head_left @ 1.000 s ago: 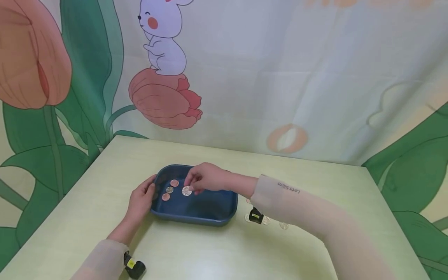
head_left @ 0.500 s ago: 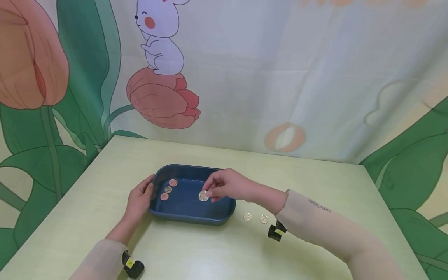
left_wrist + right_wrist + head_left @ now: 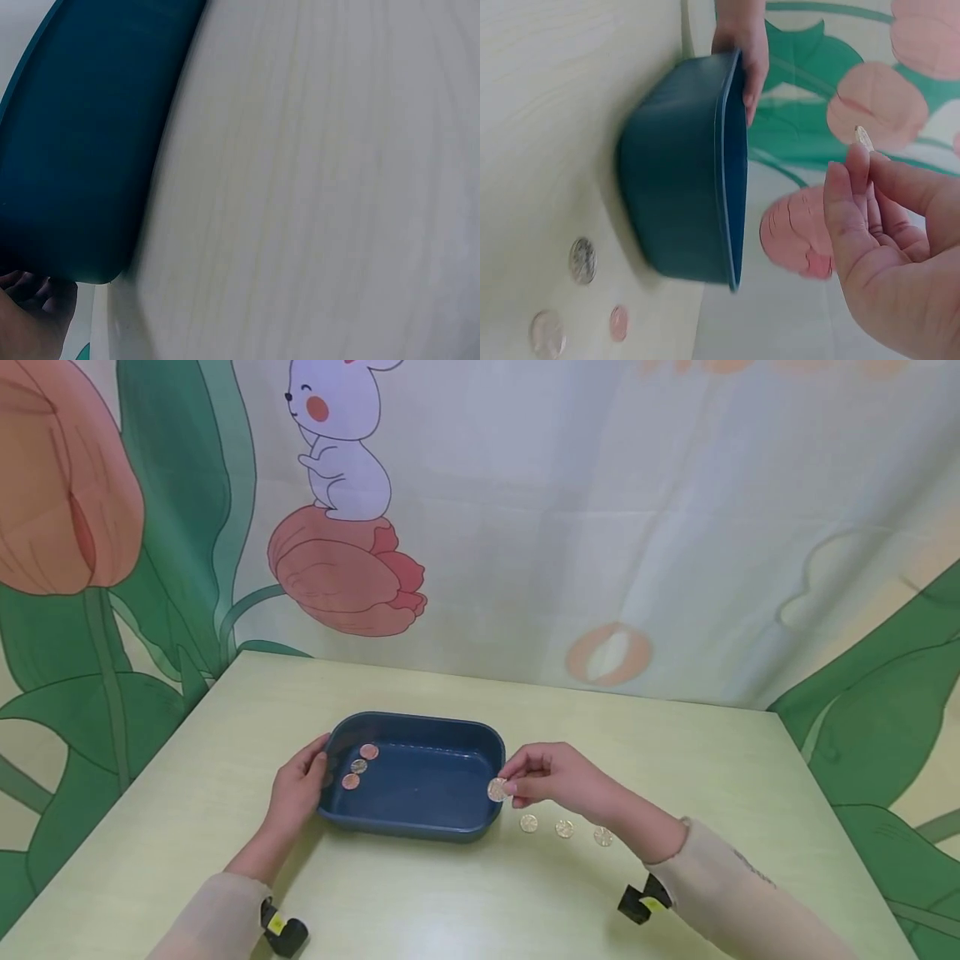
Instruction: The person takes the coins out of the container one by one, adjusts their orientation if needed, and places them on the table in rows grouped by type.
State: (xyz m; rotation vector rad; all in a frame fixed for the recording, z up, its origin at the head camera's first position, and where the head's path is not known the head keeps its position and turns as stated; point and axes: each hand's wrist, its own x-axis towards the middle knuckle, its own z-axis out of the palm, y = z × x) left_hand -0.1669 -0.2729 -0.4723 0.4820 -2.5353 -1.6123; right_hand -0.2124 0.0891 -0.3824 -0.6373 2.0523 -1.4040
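A dark blue rectangular tray (image 3: 420, 831) stands on the table with three coins near its left end: a copper coin (image 3: 368, 751), a silver coin (image 3: 358, 767) and another copper coin (image 3: 350, 782). My left hand (image 3: 294, 789) grips the tray's left end, thumb at the rim. Between thumb and fingertips my right hand (image 3: 558, 781) pinches a shiny silvery coin (image 3: 497, 789), which overlaps the tray's right rim in the head view. The right wrist view shows this pinched coin (image 3: 863, 138) edge-on, higher than the rim.
Right of the tray lies a row of silvery coins: one nearest it (image 3: 528, 823), a middle one (image 3: 564, 829) and one beside the right wrist (image 3: 603, 837). A small copper coin (image 3: 619, 322) shows in the right wrist view. A printed curtain (image 3: 510, 568) hangs behind the table.
My right hand has moved right, carrying the pinched coin from over the tray's left half to its right rim, and uncovering coins on the table. The left hand keeps its grip.
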